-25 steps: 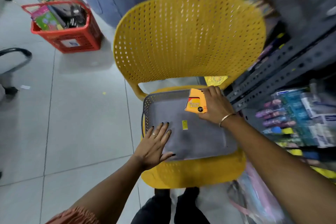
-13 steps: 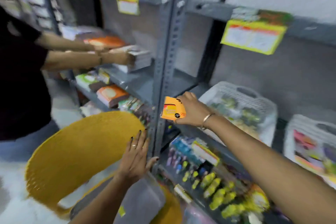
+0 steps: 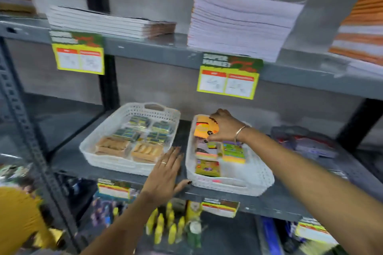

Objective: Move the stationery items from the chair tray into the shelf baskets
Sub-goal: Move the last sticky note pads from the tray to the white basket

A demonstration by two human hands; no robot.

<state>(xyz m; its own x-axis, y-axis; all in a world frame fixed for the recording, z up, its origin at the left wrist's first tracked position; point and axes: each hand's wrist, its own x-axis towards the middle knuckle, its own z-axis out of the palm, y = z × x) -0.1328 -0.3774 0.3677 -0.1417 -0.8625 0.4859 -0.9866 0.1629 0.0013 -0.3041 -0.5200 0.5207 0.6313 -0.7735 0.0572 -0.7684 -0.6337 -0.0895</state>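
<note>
Grey metal shelving (image 3: 145, 170) is facing you, and your right hand (image 3: 222, 128) is clamping the orange packet (image 3: 204, 128) over the right basket (image 3: 232, 184), far end, where space remains. Your left hand (image 3: 165, 174) is lying flat and empty, fingers spread, steadying you on the shelf.

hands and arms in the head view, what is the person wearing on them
The left hand has a thin ring on one finger and dark polish on the nails. The right hand has a slim metal bangle at the wrist. Both forearms are bare, no sleeves showing.
</note>
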